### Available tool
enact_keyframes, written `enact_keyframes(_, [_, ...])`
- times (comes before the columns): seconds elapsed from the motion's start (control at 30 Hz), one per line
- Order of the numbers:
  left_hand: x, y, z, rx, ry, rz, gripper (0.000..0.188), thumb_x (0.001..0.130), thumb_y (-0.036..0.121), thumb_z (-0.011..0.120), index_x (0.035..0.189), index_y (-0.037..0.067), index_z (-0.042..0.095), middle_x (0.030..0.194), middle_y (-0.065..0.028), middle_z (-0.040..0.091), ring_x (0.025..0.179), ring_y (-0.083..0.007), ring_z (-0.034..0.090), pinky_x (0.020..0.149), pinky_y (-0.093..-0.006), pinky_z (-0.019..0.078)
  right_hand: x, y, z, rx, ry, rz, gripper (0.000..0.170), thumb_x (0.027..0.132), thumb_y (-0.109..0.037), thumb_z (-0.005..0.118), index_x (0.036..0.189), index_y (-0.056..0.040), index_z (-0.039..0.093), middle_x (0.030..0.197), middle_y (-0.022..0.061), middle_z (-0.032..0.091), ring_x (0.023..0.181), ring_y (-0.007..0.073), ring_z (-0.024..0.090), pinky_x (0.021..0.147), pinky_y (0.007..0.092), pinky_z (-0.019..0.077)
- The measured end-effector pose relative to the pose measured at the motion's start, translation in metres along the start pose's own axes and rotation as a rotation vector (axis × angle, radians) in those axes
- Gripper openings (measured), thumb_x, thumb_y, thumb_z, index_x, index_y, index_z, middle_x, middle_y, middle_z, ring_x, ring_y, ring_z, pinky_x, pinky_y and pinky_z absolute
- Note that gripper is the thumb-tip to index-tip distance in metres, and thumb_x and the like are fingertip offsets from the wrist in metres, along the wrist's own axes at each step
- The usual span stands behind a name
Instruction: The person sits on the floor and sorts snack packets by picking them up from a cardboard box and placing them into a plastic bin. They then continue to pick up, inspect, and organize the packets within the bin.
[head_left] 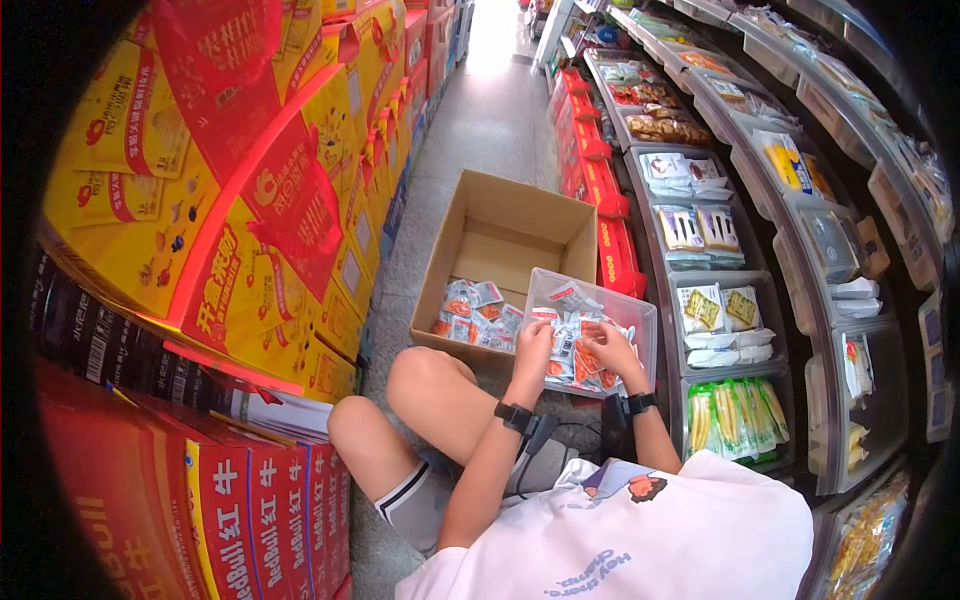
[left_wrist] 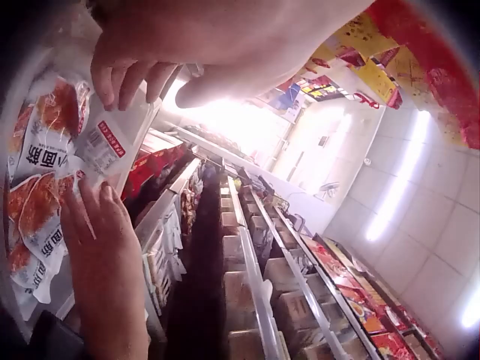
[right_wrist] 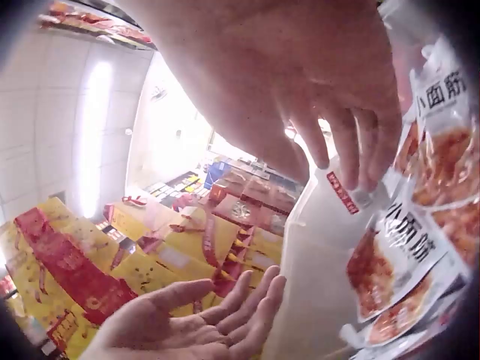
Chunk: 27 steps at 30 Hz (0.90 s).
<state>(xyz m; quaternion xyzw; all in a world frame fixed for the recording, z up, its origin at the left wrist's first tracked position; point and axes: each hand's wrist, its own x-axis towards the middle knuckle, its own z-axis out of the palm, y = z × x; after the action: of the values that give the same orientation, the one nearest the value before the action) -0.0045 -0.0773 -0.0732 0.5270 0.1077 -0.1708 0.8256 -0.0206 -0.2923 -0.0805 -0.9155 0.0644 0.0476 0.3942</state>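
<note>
A clear plastic bin (head_left: 647, 335) with several white-and-red snack packets (head_left: 588, 372) stands in front of the person. The left hand (head_left: 535, 352) is over the bin's left side; in the right wrist view its palm is turned up, with loosely bent fingers and nothing in them. Over the packets is the right hand (head_left: 612, 358), its long fingers reaching down. In the right wrist view those fingertips are right at a red-and-white label (right_wrist: 343, 193) beside the packets. An open cardboard box (head_left: 520, 195) with more packets (head_left: 475, 310) at its bottom stands behind the bin.
Yellow-and-red gift boxes (head_left: 280, 210) and red drink cartons (head_left: 265, 510) are stacked along the left. Shelves with plastic bins of packaged food (head_left: 720, 310) line the right. A grey floor aisle (head_left: 485, 120) runs ahead, with red boxes (head_left: 590, 165) at the foot of the shelves.
</note>
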Motion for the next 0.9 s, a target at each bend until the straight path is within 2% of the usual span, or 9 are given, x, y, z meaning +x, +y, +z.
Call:
enact_keyframes(0.2, [0.034,-0.043,0.009,0.195,0.086,0.094,0.037,0.097,0.02,0.053,0.122,-0.006,0.065,0.115,-0.0159,0.069,0.109,-0.0241,0.064,0.095,-0.0344,0.0478,0.004,-0.019,0.013,0.172,-0.038,-0.06,0.041,0.089,-0.014,0.069,0.128,-0.0009,0.063,0.106,0.0164,0.073,0.091,0.02,0.07,0.082,0.0348,0.0557])
enact_keyframes(0.3, [0.043,-0.052,0.011,0.297,0.049,0.145,0.049,0.098,0.032,0.044,0.124,-0.004,0.063,0.124,-0.0285,0.065,0.119,-0.0396,0.062,0.102,-0.0431,0.0459,0.017,-0.033,0.022,0.087,-0.146,-0.052,0.042,0.088,-0.011,0.067,0.129,-0.0026,0.062,0.098,0.0145,0.075,0.083,0.0194,0.071,0.076,0.0356,0.0556])
enact_keyframes(0.4, [0.05,-0.05,0.008,0.491,0.043,0.06,0.053,0.099,0.037,0.041,0.125,-0.003,0.063,0.123,-0.0302,0.064,0.121,-0.0441,0.059,0.102,-0.047,0.0448,0.027,-0.042,0.035,-0.052,-0.148,-0.089,0.04,0.084,-0.011,0.067,0.123,-0.0015,0.067,0.089,0.0184,0.074,0.077,0.0238,0.072,0.072,0.0378,0.0555])
enact_keyframes(0.5, [0.044,-0.041,0.007,0.492,0.073,0.08,0.058,0.1,0.042,0.038,0.123,-0.004,0.064,0.122,-0.0322,0.064,0.119,-0.0472,0.059,0.101,-0.0499,0.0444,0.035,-0.036,0.045,-0.192,-0.091,-0.151,0.034,0.081,-0.011,0.069,0.112,0.0008,0.072,0.082,0.0207,0.072,0.076,0.0261,0.072,0.071,0.039,0.0551])
enact_keyframes(0.6, [0.074,-0.068,-0.004,0.436,0.011,0.016,0.052,0.101,0.037,0.04,0.122,-0.004,0.063,0.117,-0.0334,0.064,0.112,-0.0448,0.063,0.092,-0.0492,0.0494,0.03,-0.05,0.036,-0.189,-0.113,-0.162,0.031,0.08,-0.011,0.07,0.108,0.0006,0.073,0.08,0.0208,0.072,0.075,0.0268,0.073,0.07,0.0391,0.0548])
enact_keyframes(0.67, [0.065,-0.062,-0.004,0.348,-0.002,0.071,0.047,0.102,0.033,0.042,0.122,-0.005,0.062,0.113,-0.0299,0.067,0.107,-0.0391,0.067,0.087,-0.0452,0.0528,0.023,-0.06,0.028,-0.094,-0.146,-0.143,0.028,0.079,-0.01,0.071,0.105,0.0,0.074,0.079,0.0216,0.071,0.075,0.0276,0.073,0.069,0.039,0.0546])
enact_keyframes(0.77, [0.04,-0.034,0.004,-0.151,-0.029,-0.026,0.042,0.103,0.032,0.047,0.118,-0.003,0.064,0.113,-0.019,0.069,0.1,-0.0271,0.068,0.082,-0.0365,0.0536,0.027,-0.049,0.019,-0.097,-0.128,-0.158,0.026,0.082,-0.007,0.068,0.106,0.002,0.073,0.081,0.0135,0.073,0.072,0.0196,0.068,0.068,0.0337,0.0529])
enact_keyframes(0.8, [0.032,-0.023,0.007,-0.38,-0.035,-0.088,0.041,0.103,0.034,0.048,0.116,-0.002,0.065,0.113,-0.0144,0.07,0.097,-0.0226,0.068,0.081,-0.0331,0.0532,0.028,-0.041,0.022,-0.044,0.024,-0.276,0.02,0.084,-0.007,0.07,0.101,0.003,0.073,0.079,0.0135,0.073,0.073,0.0183,0.068,0.068,0.0326,0.0522])
enact_keyframes(0.9, [0.019,-0.002,0.009,-0.387,-0.05,0.071,0.041,0.102,0.03,0.052,0.123,-0.003,0.062,0.117,-0.0155,0.069,0.098,-0.0207,0.067,0.087,-0.0322,0.0527,0.027,-0.044,0.011,-0.02,0.185,-0.305,0.019,0.082,-0.011,0.076,0.097,-0.0003,0.075,0.084,0.0181,0.072,0.074,0.0277,0.068,0.069,0.0361,0.0532])
